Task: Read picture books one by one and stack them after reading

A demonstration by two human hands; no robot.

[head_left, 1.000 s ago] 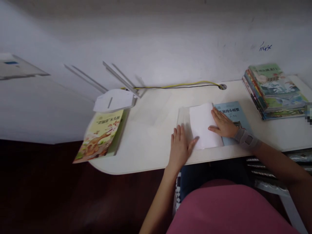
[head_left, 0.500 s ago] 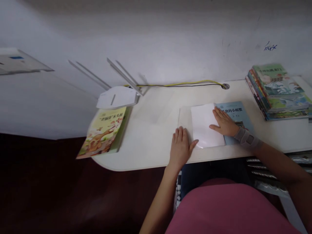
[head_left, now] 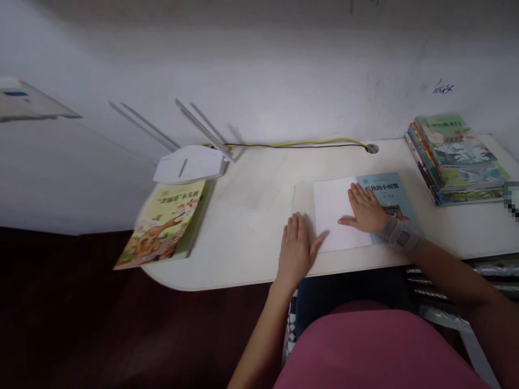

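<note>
A blue book (head_left: 389, 189) lies on the white table, with a white sheet (head_left: 332, 210) reaching out from its left side. Further left is a strip of clear film (head_left: 303, 197). My left hand (head_left: 295, 251) rests flat by the film's lower left part, its thumb pointing to the sheet's lower edge. Flat across the border between sheet and blue cover is my right hand (head_left: 365, 208), fingers stretched out, a grey band round the wrist. Neither hand grips anything.
A white router (head_left: 188, 165) with antennas stands at the back left. Before it, a yellow-green book (head_left: 166, 219) overhangs the table's (head_left: 243, 232) left edge. Stacked books (head_left: 458, 156) sit at the right. Yellow and black cables run along the wall to a round hole.
My right hand has slid slightly left over the border of sheet and cover. The sheet shows less glare. The whole view has shifted a little.
</note>
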